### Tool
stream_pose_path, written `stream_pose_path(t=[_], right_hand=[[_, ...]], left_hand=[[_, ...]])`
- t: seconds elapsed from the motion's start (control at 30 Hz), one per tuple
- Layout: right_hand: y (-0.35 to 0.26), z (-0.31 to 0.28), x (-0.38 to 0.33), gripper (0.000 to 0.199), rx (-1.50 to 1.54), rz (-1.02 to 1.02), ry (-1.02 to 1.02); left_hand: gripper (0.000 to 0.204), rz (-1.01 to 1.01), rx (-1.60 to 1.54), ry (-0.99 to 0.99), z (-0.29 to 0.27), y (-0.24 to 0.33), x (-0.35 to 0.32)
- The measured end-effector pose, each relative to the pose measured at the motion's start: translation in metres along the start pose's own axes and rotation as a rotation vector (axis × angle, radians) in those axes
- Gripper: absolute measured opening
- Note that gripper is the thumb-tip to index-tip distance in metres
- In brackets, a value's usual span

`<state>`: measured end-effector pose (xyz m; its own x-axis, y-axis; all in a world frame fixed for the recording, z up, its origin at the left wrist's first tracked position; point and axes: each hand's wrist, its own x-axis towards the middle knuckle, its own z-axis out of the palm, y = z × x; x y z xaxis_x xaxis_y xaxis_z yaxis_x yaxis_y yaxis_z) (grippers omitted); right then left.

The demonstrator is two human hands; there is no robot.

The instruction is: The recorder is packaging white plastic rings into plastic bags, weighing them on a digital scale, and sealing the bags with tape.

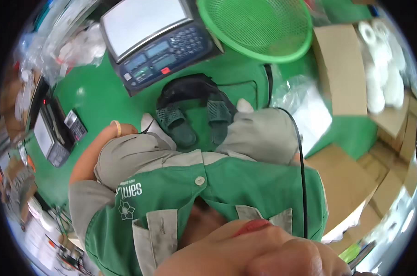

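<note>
My left hand (127, 129) is at my left knee, below a yellow wristband (118, 129). Most of it is hidden by the grey trouser leg (130, 149), so I cannot see its fingers or anything in them. A thin dark strip (147, 127) shows just beside it, too small to name. My right hand is out of sight past my right knee (268, 133). Between my knees lie a pair of dark green slippers (180, 131) on the green floor, with a black item (185, 85) of unclear kind just ahead of them.
Ahead stands a counting scale (160, 55) with a white platform, beside a green plastic basket (286, 57). A calculator (75, 125) and a smaller scale (43, 133) lie left. At right are clear plastic (305, 110), a cardboard box (342, 69) and white rolls (376, 87). A black cable (302, 184) hangs down.
</note>
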<state>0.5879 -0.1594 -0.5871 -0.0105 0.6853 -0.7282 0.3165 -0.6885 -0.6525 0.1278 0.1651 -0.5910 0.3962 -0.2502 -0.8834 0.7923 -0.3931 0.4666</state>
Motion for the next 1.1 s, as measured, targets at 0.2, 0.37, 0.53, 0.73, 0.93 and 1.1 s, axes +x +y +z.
stream_pose_path(t=[0.2, 0.37, 0.53, 0.73, 0.93, 1.1], right_hand=[[0.057, 0.074, -0.034, 0.017, 0.102, 0.122, 0.546], [0.097, 0.101, -0.028, 0.018, 0.288, 0.178, 0.831], [0.123, 0.08, -0.021, 0.019, 0.254, 0.156, 1.023], [0.088, 0.024, -0.026, 0.04, 0.036, 0.206, 0.951], [0.118, -0.003, 0.029, 0.047, -0.882, 0.098, 0.717], [0.118, -0.004, 0.008, 0.052, -0.554, -0.021, 0.822]], left_hand=[[0.036, 0.056, 0.264, -0.038, -0.02, 0.053, -0.018], [0.049, -0.231, 0.547, 0.069, -0.028, 0.198, -0.048], [0.067, 0.038, 0.736, 0.595, -0.043, 0.254, -0.011], [0.087, 0.004, 0.677, 0.779, -0.031, 0.247, 0.053], [0.079, -0.168, 0.957, 0.645, 0.009, 0.267, 0.077], [0.055, 0.246, 0.873, 0.646, 0.041, 0.228, 0.09]])
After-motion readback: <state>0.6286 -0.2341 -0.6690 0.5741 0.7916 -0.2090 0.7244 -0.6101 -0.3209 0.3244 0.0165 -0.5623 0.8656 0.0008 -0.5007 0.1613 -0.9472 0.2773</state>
